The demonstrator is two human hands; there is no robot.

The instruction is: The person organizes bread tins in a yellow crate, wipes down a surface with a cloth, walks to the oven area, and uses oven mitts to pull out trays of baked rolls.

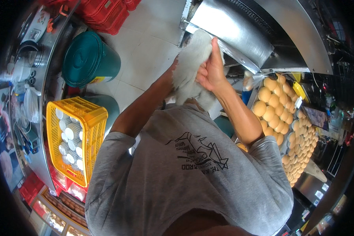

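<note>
A thick, fuzzy off-white cloth (189,70) hangs in front of my chest, bunched between my two hands. My right hand (213,72) is closed on its right side, fingers curled into the fabric and the thumb pointing up along it. Behind the cloth, my left hand is covered; only the left forearm (149,96) shows, running up to the cloth's left edge, so its fingers cannot be made out. Just beyond the cloth is a shiny steel panel (232,33) with a long metal bar along its near edge, part of a large steel appliance.
Many round golden-brown buns (277,104) sit on trays at my right. To the left stand a lidded green bin (84,59) and a yellow crate (96,122) of white-topped cylinders. Red crates (104,15) are stacked far left, past a steel counter (47,74). Pale floor tiles (145,43) lie between.
</note>
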